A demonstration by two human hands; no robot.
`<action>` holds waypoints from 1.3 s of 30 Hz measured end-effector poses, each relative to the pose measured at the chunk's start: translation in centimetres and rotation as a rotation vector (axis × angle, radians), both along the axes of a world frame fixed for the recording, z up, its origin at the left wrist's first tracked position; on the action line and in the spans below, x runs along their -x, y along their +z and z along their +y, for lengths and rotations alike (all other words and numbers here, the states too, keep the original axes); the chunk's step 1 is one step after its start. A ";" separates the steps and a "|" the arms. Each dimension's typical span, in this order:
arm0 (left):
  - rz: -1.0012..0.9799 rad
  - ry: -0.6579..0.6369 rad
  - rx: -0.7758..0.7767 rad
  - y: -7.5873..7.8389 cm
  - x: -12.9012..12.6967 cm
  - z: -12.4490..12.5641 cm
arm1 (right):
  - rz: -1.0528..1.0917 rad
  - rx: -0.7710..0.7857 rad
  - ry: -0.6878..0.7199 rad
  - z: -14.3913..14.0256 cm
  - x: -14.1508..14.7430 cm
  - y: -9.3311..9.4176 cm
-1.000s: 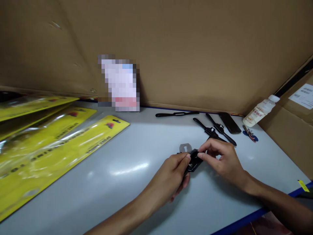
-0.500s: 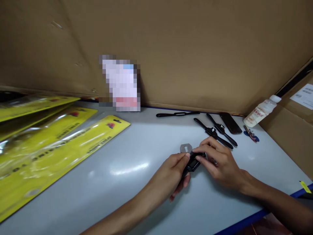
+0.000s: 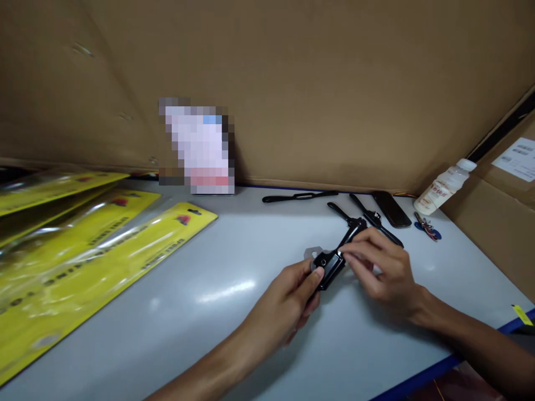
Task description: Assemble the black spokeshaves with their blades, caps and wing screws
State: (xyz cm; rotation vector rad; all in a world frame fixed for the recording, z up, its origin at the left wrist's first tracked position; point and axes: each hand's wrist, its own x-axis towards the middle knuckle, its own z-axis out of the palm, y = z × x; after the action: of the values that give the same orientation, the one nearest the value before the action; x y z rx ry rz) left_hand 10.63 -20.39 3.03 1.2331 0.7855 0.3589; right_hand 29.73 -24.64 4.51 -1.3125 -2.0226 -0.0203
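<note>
Black tool (image 3: 328, 264) pinched at its head by left hand (image 3: 293, 296), handle gripped by right hand (image 3: 378, 267), above grey table (image 3: 209, 312); metal plate (image 3: 313, 252) just behind.

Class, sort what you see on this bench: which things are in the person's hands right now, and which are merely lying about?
In hand:
- small black tool, pinched between left hand and right hand
- grey metal plate, lying just behind it

Lying about:
- loose black tools
- black strap
- dark phone
- keys
- white bottle
- yellow packs
- cardboard wall
</note>
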 end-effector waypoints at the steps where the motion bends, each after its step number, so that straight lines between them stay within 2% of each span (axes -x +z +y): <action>1: -0.031 0.024 -0.017 -0.1 0.1 0.0 | 0.084 0.006 -0.034 0.1 0.0 0.3; 2: -0.062 0.047 -0.026 -0.1 0.1 0.0 | 0.169 0.047 -0.059 0.2 -0.1 0.6; 4: -0.115 0.077 -0.019 -0.1 0.2 0.0 | 0.321 0.251 -0.033 0.4 -0.1 1.1; 6: -0.139 0.073 0.008 0.0 0.3 0.1 | 0.451 0.541 0.076 0.5 -0.1 1.2; 8: -0.132 0.042 0.018 0.1 0.4 0.0 | 0.549 0.753 0.167 0.5 0.0 1.1; 11: -0.122 0.005 0.002 0.1 0.5 -0.2 | 0.653 0.860 0.196 0.5 0.1 0.7; 15: -0.144 -0.001 -0.008 0.0 0.4 -0.4 | 0.707 0.910 0.235 0.5 0.1 0.4; 21: -0.161 0.019 -0.062 0.0 0.1 -0.6 | 0.648 0.799 0.217 0.5 0.2 0.5; 27: -0.127 -0.002 -0.097 0.3 0.1 -0.4 | 0.568 0.758 0.219 0.3 -0.1 0.0; 39: -0.140 0.010 -0.072 0.1 0.1 -0.4 | 0.643 0.744 0.198 0.2 0.2 -0.6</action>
State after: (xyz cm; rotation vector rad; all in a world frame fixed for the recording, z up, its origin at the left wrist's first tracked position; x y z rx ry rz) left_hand 10.56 -20.75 3.15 1.2569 0.6632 0.4798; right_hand 29.55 -24.46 3.93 -1.2831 -1.6084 1.1854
